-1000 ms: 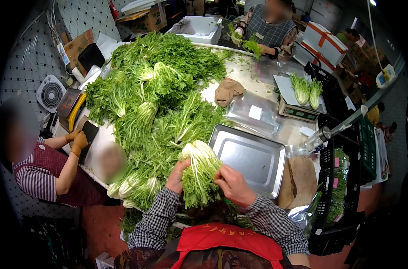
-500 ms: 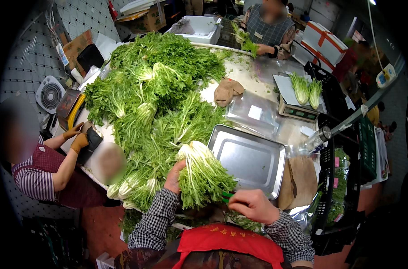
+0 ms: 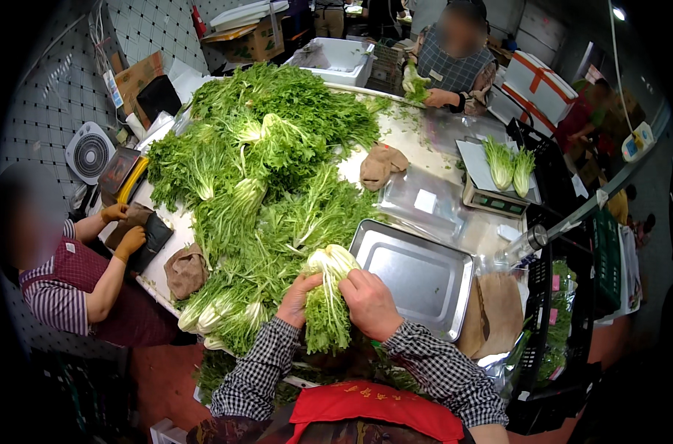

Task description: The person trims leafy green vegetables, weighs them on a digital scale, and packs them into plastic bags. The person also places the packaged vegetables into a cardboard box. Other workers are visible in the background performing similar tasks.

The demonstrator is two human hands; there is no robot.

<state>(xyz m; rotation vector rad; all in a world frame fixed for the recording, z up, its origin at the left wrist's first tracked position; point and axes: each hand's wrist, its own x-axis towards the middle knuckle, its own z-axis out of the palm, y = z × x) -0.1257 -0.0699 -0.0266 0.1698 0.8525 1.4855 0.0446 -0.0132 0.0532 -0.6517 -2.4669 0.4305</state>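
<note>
Green frilly vegetable [image 3: 327, 314], white-ribbed, is gripped by left hand [image 3: 295, 302] and right hand [image 3: 373, 305].

One held leafy head [image 3: 327, 314], two heads [image 3: 500, 167] atop scale [image 3: 495, 200], one metal tray [image 3: 414, 285]

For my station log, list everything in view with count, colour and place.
bunch: one, green and white, between own hands
pile: one, green, table's left and middle
table: one, white, under the pile
tray: one, silver, right of bunch
bundles: two, brown, mid-table and left edge
scale: one, pale, table's right
small bunches: two, green and white, on scale
bags: count unclear, clear, beyond tray
fan: one, white, far left
boxes: several, white or brown, background
crates: several, black or green, right
co-workers: two nearby, maroon and checked aprons, left and far side
bib: one, red, bottom
sleeves: two, black-and-white, forearms
left hand: one, bare, fingers on bunch
right hand: one, bare, fingers on bunch
</note>
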